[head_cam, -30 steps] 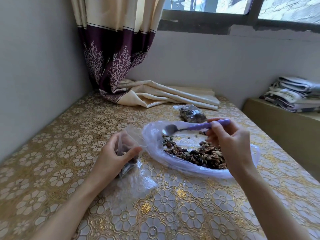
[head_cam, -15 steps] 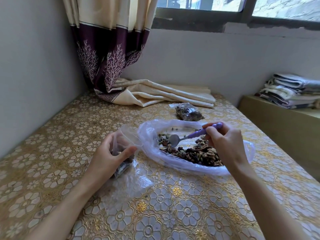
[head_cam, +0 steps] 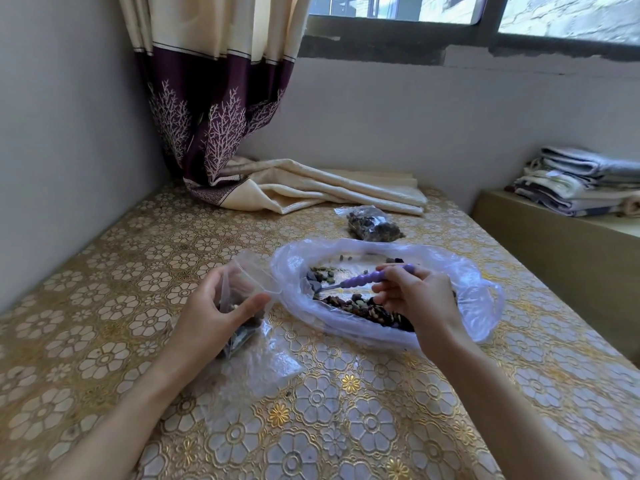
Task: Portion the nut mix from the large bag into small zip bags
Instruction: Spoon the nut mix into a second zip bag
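Here left hand [head_cam: 211,313] grips nut-holding zip bag [head_cam: 242,289]; right hand [head_cam: 415,296] pinches spoon [head_cam: 360,280].

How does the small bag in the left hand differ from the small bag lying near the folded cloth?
The held small bag is gripped by the left hand, mouth open; the far small bag lies untouched on the table. The held bag is only partly filled; the far bag looks full. Both are clear plastic holding dark nut mix.

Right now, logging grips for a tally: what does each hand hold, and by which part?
The left hand grips the small zip bag around its middle. The right hand pinches the purple spoon by its handle end.
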A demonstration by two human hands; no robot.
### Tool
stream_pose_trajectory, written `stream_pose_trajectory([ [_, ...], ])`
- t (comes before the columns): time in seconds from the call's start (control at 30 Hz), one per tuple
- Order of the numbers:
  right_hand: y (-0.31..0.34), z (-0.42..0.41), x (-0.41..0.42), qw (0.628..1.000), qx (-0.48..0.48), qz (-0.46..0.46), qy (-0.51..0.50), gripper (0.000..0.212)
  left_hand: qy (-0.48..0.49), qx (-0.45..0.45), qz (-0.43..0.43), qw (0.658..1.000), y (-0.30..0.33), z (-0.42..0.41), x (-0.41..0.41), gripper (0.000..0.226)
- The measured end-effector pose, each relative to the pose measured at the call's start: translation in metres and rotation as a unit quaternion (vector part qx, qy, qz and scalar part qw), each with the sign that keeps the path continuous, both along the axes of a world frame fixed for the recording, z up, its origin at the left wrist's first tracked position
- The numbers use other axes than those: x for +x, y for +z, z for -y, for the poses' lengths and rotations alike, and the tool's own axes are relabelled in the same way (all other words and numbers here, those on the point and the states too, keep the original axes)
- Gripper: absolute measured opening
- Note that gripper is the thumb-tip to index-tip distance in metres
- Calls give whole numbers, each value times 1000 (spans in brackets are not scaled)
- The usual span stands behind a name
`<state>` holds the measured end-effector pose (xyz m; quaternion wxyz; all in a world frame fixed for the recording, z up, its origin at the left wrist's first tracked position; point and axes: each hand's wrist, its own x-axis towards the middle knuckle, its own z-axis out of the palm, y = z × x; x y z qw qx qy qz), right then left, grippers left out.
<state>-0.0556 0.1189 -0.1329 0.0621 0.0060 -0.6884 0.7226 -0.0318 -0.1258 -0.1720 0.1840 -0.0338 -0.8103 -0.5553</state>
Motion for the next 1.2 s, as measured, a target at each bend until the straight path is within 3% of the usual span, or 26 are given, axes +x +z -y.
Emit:
stream_pose_trajectory([
  [0.23,0,-10,-8,994,-77,69,-45,16,0,-5,-9,1000,0,0,0,50],
  [0.53,5,-21,-8,989,-124,2,-75,17,7,-24,11,1000,-4,4,-3,77],
  [0.73,15,-4,8,985,-163,-51,10,18,9,-28,16,999,-3,4,-3,76],
  [1.0,15,23,28,975,-32,-146,167,21,-6,3,19,1000,-3,3,-1,72],
  [1.2,14,11,17,970,-71,-149,178,29,-9,18,20,1000,-3,2,-1,58],
])
